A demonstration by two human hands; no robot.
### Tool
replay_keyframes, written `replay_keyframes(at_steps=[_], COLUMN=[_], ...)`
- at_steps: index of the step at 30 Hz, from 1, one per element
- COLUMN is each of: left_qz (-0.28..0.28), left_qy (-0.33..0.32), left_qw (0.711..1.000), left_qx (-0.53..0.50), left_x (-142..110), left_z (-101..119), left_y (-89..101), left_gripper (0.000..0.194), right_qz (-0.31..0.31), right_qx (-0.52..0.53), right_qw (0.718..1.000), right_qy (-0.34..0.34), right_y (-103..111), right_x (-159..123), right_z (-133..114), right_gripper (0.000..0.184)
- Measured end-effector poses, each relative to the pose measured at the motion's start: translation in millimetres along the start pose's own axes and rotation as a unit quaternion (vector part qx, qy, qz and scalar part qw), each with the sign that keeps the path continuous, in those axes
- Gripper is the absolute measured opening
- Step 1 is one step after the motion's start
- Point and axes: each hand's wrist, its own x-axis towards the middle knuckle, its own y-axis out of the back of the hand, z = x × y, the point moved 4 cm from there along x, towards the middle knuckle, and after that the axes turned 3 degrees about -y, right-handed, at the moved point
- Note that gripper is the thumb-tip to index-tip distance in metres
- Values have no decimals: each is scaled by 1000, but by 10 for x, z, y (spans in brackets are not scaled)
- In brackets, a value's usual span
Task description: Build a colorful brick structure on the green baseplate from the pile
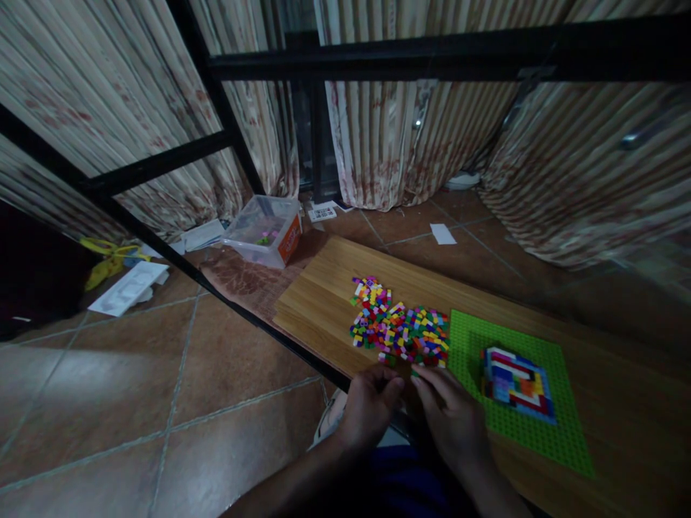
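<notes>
A pile of small coloured bricks [399,324] lies on a wooden board [324,295]. To its right a green baseplate [561,424] carries a flat multicoloured brick build [517,385]. My left hand [370,414] and my right hand [450,414] are together at the board's near edge, just below the pile. The fingers of both are curled and their tips meet over a small green brick [414,372]. I cannot make out which hand holds it.
A clear plastic box [267,230] with an orange end stands beyond the board. Black metal frame bars [432,57] cross the view in front of striped curtains. Papers [129,286] and a yellow object [111,259] lie on the tiled floor at left.
</notes>
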Motion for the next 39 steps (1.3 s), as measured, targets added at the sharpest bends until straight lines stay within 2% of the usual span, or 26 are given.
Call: replay_keyframes(at_steps=[3, 8, 13, 18, 20, 22, 24, 28, 33, 35, 39], left_qz=[7, 26, 31, 40, 66, 132, 149, 104, 96, 79, 34], left_qy=[-26, -131, -230, -287, -283, -260, -230, -165, -141, -143, -131], left_qw=[995, 959, 911, 876, 863, 844, 819, 773, 720, 716, 733], left_qx=[98, 249, 341, 387, 413, 451, 503, 604, 673, 679, 667], left_x=[42, 156, 280, 433, 571, 749, 942, 1213, 1274, 1294, 1377], left_z=[66, 219, 300, 424, 555, 717, 846, 930, 961, 984, 998], left_y=[43, 102, 47, 36, 103, 218, 290, 283, 189, 168, 183], left_gripper=[14, 16, 20, 35, 38, 36, 34, 29, 29, 27, 25], right_qz=[18, -14, -8, 1, 6, 9, 8, -8, -29, -31, -28], right_qx=[-73, -137, -138, -113, -106, -96, -86, -73, -48, -40, -27], right_qw=[997, 990, 990, 994, 994, 995, 996, 997, 998, 998, 999], right_qy=[18, 14, -4, 3, 4, 3, 0, -16, -20, -24, -33], right_y=[30, 12, -11, 48, 85, 111, 122, 106, 98, 114, 154], right_x=[177, 389, 403, 345, 317, 286, 251, 161, 47, 17, -25], right_z=[128, 270, 280, 248, 230, 203, 172, 119, 86, 79, 71], right_gripper=[25, 26, 27, 25, 24, 24, 24, 24, 23, 23, 23])
